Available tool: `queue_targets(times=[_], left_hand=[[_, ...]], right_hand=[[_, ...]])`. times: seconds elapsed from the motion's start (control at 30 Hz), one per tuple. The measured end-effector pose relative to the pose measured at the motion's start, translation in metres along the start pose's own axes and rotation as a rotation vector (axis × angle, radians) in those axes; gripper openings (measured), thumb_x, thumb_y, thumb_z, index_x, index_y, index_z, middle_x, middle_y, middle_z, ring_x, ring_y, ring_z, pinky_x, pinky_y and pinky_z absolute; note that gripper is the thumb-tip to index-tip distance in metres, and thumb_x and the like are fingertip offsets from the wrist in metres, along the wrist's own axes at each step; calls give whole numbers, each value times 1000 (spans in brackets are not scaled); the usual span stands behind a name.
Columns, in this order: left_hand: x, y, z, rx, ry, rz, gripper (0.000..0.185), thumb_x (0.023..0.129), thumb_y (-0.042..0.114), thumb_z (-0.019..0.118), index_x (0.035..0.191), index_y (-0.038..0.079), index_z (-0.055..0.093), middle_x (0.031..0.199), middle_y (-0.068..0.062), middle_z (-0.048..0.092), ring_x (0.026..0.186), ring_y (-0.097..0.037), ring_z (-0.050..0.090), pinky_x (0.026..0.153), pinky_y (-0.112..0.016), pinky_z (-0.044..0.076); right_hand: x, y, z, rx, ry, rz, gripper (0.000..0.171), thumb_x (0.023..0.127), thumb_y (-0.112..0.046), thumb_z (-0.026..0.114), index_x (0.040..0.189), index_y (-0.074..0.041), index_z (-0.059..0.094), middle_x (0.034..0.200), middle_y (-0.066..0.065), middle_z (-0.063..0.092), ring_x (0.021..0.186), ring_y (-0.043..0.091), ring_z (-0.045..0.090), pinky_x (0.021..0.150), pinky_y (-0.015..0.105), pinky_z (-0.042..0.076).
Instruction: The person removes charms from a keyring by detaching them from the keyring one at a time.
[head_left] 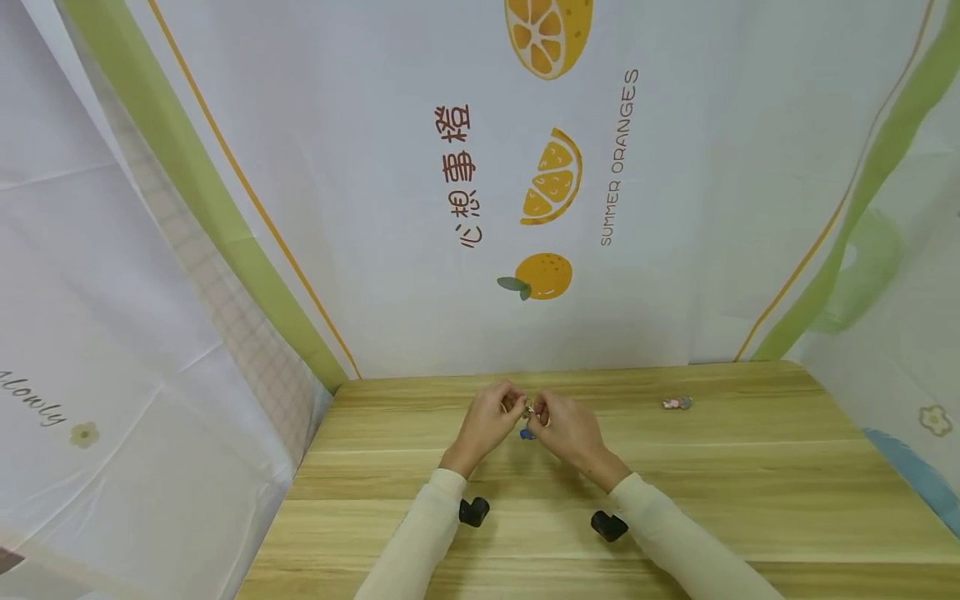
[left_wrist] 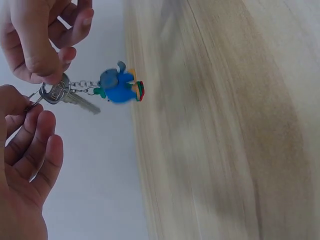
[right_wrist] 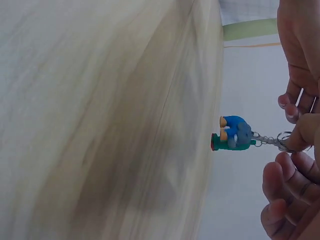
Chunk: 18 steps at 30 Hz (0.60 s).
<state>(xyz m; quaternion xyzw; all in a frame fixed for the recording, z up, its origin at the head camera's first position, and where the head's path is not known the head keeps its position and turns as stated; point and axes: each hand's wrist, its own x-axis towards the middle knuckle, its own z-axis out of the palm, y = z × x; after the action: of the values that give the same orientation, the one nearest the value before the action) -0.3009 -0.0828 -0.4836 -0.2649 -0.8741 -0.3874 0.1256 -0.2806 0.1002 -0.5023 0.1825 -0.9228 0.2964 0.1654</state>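
Wooden table (head_left: 750, 467) fills the lower part of the head view, with a white printed cloth (head_left: 375, 208) hung behind it. Above the table's far middle, the left hand (head_left: 489, 423) and right hand (head_left: 572, 429) meet, fingers curled inward around a small metal key ring (head_left: 528, 408). A blue speck of the figure charm (head_left: 528, 434) shows just below the fingertips. A small pink and grey object (head_left: 677, 403) lies well apart on the table to the right.

In the left wrist view, the 2 hands pinch the ring (left_wrist: 52, 93) from opposite sides: the right hand (left_wrist: 42, 37) from above with thumb and forefinger, the left hand (left_wrist: 25, 165) from below. From the ring a short chain (left_wrist: 80, 86) runs out to the blue and grey charm (left_wrist: 119, 86), whose long axis follows the chain toward the table edge, its red and green base farthest from the ring. A silver key (left_wrist: 80, 101) slants away from the ring just beneath the chain.

In the right wrist view, the charm (right_wrist: 232, 133) lies sideways in the air beside the table edge (right_wrist: 212, 100), base toward the wood, chain (right_wrist: 265, 140) leading back to the ring (right_wrist: 286, 141) held between fingertips. Which hand each finger belongs to is hard to tell here.
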Motion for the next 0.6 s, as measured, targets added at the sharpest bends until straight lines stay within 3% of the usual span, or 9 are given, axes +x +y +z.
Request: queue_targets(times=[0.3, 0.6], left_hand=[[0, -4, 3, 9, -8, 85, 15, 104, 2, 65, 113, 2, 77, 104, -12, 77, 85, -18, 70, 76, -24, 60], [-1, -3, 2, -57, -97, -4, 16, 102, 0, 64, 110, 2, 77, 106, -11, 74, 89, -18, 69, 78, -23, 59]], right_hand=[[1, 7, -2, -30, 37, -21, 6, 94, -11, 77, 95, -12, 71, 83, -3, 74, 48, 2, 39, 42, 19, 29], [2, 14, -3, -31, 85, 29, 5, 94, -9, 76, 97, -12, 74, 90, 1, 79, 51, 2, 46, 43, 20, 34]])
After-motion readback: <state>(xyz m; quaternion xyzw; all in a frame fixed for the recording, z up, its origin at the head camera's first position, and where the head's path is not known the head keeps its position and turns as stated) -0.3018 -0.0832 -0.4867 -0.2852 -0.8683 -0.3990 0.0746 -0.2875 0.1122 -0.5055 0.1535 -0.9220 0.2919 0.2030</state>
